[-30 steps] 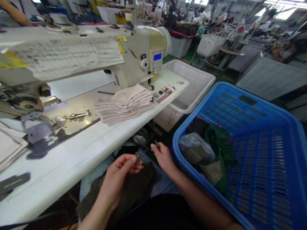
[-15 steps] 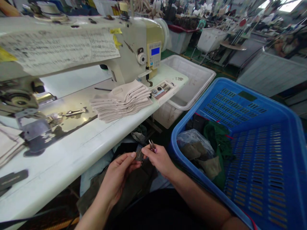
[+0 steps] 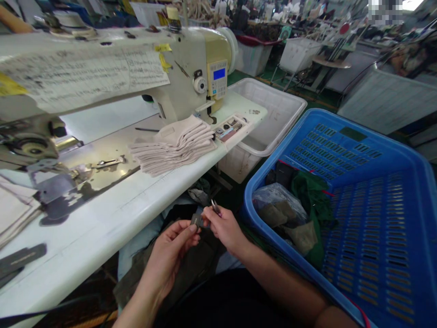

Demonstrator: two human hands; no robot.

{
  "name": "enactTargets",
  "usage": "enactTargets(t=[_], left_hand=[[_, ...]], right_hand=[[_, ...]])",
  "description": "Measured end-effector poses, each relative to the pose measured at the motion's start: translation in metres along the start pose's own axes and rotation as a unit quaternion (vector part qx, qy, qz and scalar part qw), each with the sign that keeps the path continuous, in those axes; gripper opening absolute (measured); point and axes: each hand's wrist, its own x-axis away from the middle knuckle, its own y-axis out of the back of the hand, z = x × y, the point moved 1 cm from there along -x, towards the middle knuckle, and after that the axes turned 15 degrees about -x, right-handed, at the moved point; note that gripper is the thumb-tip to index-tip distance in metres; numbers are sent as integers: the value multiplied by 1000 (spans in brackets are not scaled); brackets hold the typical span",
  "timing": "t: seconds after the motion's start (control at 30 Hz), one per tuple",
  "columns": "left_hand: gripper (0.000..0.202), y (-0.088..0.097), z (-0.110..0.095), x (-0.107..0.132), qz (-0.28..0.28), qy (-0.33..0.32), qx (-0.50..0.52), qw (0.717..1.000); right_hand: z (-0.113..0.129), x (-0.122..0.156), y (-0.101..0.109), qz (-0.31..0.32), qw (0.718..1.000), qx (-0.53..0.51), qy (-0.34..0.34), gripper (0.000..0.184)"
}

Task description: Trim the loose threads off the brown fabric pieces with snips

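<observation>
Between the thumb and fingers of my left hand [image 3: 170, 246] is a small dark label [image 3: 195, 219] with faint lettering. My right hand [image 3: 228, 231] is closed around thread snips [image 3: 215, 207], whose pointed blades stick up past the index finger. Its thumb and fingertips are at the label's right edge; whether they grip it is unclear. Both hands are over my lap, in front of the table edge, above dark olive cloth [image 3: 201, 255]. More dark labels [image 3: 23, 257] lie on the table [image 3: 112, 228] at the left.
A sewing machine [image 3: 187, 64] stands on the table, with a stack of beige fabric pieces [image 3: 174, 146] by its bed. More beige pieces [image 3: 15, 205] lie at the left. To my right is a blue basket [image 3: 252, 196] holding cloth and a plastic bag. Behind it stands a white bin [image 3: 287, 102].
The label sits slightly further left and more upright, its lettering clearer. My right fingertips have shifted to its edge. The snips stay in my right hand.
</observation>
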Motion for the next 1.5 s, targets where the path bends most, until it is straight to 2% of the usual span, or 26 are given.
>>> enactTargets(t=[0.07,0.13,0.2,0.27,0.33,0.47,0.57,0.63,0.87,0.93,1.07,1.2,1.27,1.3,1.37,1.43,1.5], left_hand=[[36,1,-1,1,4,13,31,999],[34,3,-2,1,35,34,69,996],[34,4,-3,2,79,61,101,990],[35,4,-2,3,113,86,112,984],[34,4,-1,4,111,82,97,986],[38,2,3,4,17,-22,-5,1000],[43,4,5,2,-48,-99,-106,988],[41,6,5,1,-73,-121,-148,979],[38,3,0,5,-50,-104,-162,980],[36,3,1,4,-68,-121,-173,975],[32,5,1,2,-90,-151,-208,962],[22,6,0,1,-111,-219,-283,927],[19,6,1,1,-107,-235,-296,920],[18,5,1,1,-100,-228,-284,926],[19,4,3,0,-82,-190,-227,952],[18,3,4,-1,-69,-127,-134,980],[12,2,3,-2,-64,-54,-35,996]], right_hand=[[4,1,1,1,999,12,49,28],[11,4,1,47,997,19,65,24],[15,8,0,117,992,12,39,32],[17,9,-2,160,987,-2,8,30],[17,9,-3,141,990,7,18,24],[16,7,-3,25,993,78,88,18],[15,8,-3,11,989,107,98,15],[15,9,-3,18,986,121,110,12],[10,9,0,-9,979,137,154,11],[9,10,0,4,960,184,210,11],[10,17,0,55,885,317,337,13],[6,20,1,87,838,398,364,13],[3,18,2,96,822,419,373,11],[2,16,2,99,820,422,374,10],[0,11,4,77,833,405,370,7],[1,5,9,5,859,369,356,6],[4,-1,15,-60,877,347,326,12]])
